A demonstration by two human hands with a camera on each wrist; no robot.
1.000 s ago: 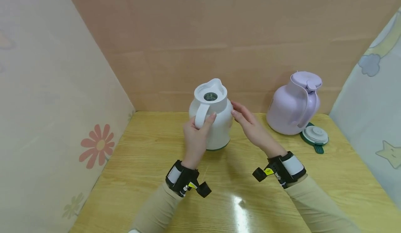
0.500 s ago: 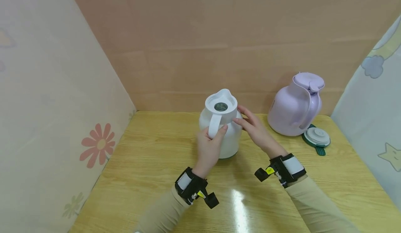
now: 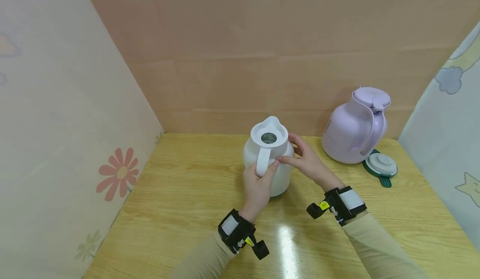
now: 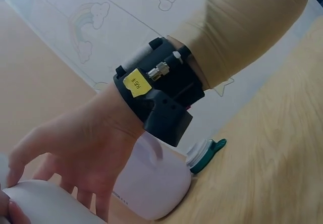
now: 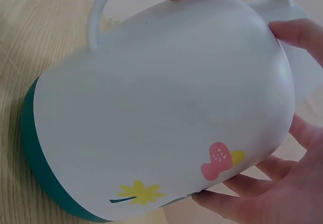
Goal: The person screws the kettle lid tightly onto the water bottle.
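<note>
The white jug [image 3: 268, 162] looks like smooth, matt plastic with a dark green base band and small printed flowers; its mouth shows a shiny metal lining. The lilac jug [image 3: 354, 126] is smooth plastic with a soft sheen. The lid [image 3: 380, 164] beside it is white plastic on green. The desk [image 3: 180, 195] is pale wood-grain, glossy, with a bright glare. Wrist straps [image 3: 240, 233] are black, matt. Sleeves [image 3: 375, 245] are beige cloth.

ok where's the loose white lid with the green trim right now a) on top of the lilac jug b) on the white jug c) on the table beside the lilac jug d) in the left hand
c: the loose lid lies on the table just right of the lilac jug, while the white jug stands open-topped between both hands.
</note>
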